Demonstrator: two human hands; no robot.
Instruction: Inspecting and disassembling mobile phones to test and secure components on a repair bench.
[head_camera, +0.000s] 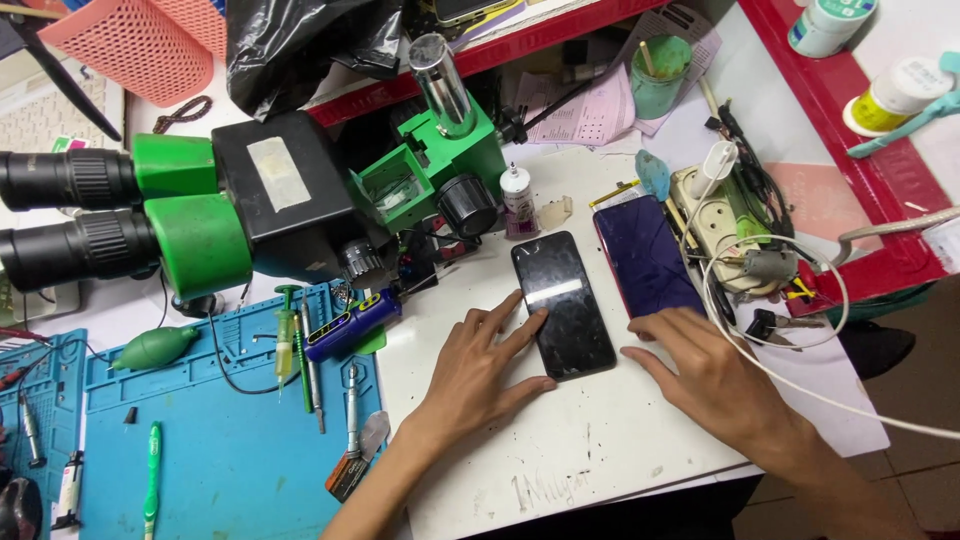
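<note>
The thin, glossy black phone (563, 304), likely slippery and fragile, lies flat on the table (560, 440); left hand (478, 370) rests spread-fingered against its long edge, the safest hold, right hand (705, 372) lies open, holding nothing.

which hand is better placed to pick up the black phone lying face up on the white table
Probably the left hand: its fingers already rest on the black phone, along its left edge and lower corner. The right hand lies flat beside it, nearer the purple phone.
</note>
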